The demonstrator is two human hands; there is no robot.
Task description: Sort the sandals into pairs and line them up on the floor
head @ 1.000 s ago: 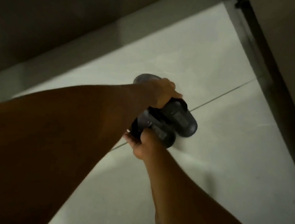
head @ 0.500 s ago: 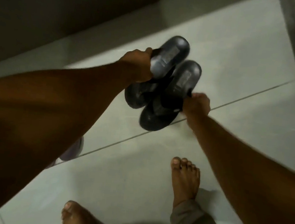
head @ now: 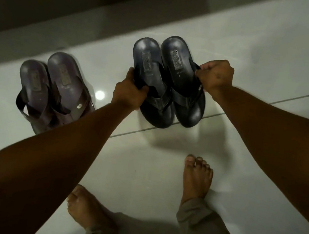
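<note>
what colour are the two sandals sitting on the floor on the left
The pair of strapped sandals on the floor looks dull purplish-brown, seen in the head view; the dim light makes the exact shade uncertain.

Left forearm is covering the purple sandals' toe ends, lower left; insole labels are blurring beyond legibility.

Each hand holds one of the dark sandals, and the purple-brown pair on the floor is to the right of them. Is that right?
Not quite. The head view shows the purple-brown pair to the left of the held sandals, not the right. The rest holds: the left hand grips one dark sandal and the right hand grips the other dark sandal.
</note>
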